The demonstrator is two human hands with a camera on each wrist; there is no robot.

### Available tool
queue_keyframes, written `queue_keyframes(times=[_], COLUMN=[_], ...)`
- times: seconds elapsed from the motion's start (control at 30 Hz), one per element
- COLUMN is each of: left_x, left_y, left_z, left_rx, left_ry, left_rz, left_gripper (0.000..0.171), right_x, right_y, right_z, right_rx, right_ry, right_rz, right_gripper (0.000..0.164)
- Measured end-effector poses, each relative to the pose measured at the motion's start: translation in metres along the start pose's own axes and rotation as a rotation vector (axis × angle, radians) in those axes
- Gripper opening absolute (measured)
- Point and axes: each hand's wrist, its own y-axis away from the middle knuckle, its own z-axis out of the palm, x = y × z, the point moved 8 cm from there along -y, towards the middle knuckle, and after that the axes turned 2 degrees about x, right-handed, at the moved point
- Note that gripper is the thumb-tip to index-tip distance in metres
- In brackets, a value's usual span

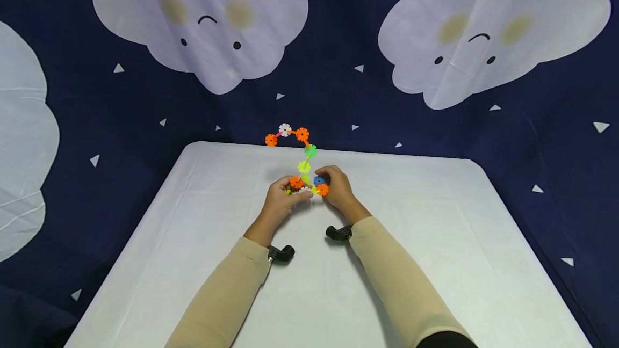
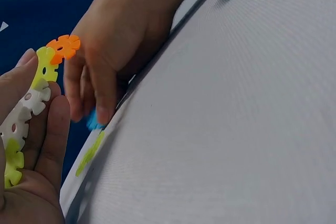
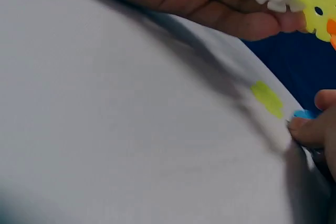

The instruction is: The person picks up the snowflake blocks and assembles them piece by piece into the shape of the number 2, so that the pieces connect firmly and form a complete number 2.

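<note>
My left hand (image 1: pixel 279 198) grips a chain of flower-shaped plastic connector discs between thumb and fingers. Its white discs (image 2: pixel 35 99) and a yellow disc (image 2: pixel 46 69) show beside the thumb, and an orange disc (image 2: pixel 64 49) ends the chain near my right hand (image 1: pixel 340 188). That right hand pinches a blue disc (image 3: pixel 303 114) low over the table, apart from the chain in the left wrist view. A loose yellow-green disc (image 3: pixel 267 99) stands out against the white table close to the blue one. Part of the chain is hidden by the left fingers.
Beyond my hands, a curved run of joined discs, with a green disc (image 1: pixel 310 150) and a white disc (image 1: pixel 285 130), reaches the table's far edge. A white cloth covers the table (image 1: pixel 217 283). Behind it hangs a dark blue curtain (image 1: pixel 333 95) with clouds.
</note>
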Motion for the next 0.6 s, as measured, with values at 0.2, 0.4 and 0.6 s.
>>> queue_keyframes(times=[0.2,0.4,0.6], left_x=[-0.001,0.002,0.001], left_y=[0.000,-0.001,0.000], left_z=[0.002,-0.001,-0.002], left_rx=[0.002,0.021,0.032], left_ry=[-0.035,-0.103,-0.095], left_rz=[0.006,0.015,0.028], left_gripper=[0.040,0.042,0.040], right_x=[0.019,0.024,0.016], right_y=[0.021,0.046,0.061], right_z=[-0.023,-0.043,-0.050], right_rx=[0.143,0.221,0.229], right_ry=[-0.260,-0.550,-0.654], right_rz=[0.065,0.104,0.075], right_gripper=[0.027,0.023,0.021])
